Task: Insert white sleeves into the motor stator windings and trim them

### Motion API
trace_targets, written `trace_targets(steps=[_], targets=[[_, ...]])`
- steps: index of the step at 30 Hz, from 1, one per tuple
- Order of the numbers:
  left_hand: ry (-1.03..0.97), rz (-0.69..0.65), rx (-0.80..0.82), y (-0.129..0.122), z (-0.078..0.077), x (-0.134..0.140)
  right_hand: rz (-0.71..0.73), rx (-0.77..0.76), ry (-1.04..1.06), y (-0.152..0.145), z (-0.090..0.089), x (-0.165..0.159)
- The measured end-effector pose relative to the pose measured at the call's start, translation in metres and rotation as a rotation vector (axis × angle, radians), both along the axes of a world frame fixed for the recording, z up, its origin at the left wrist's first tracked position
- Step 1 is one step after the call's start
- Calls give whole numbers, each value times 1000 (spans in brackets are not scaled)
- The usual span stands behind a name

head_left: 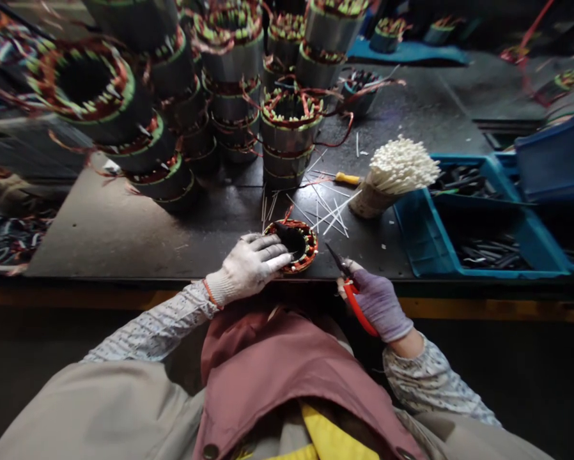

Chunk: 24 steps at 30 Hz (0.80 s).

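A stator (310,254) with copper windings and green-yellow slot liners sits at the table's front edge. My left hand (253,260), in a white knitted glove, lies over its left side. The fingers are stretched out, their tips over the central hole, and cover part of the windings. To the right of the stator, apart from it, my right hand (376,300) in a purple glove grips red-handled needle-nose pliers (356,306). Their dark, slender jaws point up and left. Thin white sticks (332,214) lie scattered just behind the stator.
Stacked stators (289,137) stand at the back and left. A yellow-handled tool (347,178) lies behind the sticks. A round holder (371,199) packed with white sticks stands beside blue bins (411,239) of dark sleeve-like pieces. More stators (387,35) sit at the far back.
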<state>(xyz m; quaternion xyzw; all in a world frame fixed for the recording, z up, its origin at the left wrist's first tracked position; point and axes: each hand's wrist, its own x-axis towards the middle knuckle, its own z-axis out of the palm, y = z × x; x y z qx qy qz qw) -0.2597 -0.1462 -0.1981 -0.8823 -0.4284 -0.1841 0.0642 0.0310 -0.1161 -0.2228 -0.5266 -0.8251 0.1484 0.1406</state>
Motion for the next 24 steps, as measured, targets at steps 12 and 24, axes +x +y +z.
trace_targets(steps=[12, 24], targets=[[-36, -43, 16, 5, 2, -7, 119, -192, -105, 50, 27, -33], [170, 108, -106, 29, 17, -85, 38, 5, -247, 52, 16, -11]])
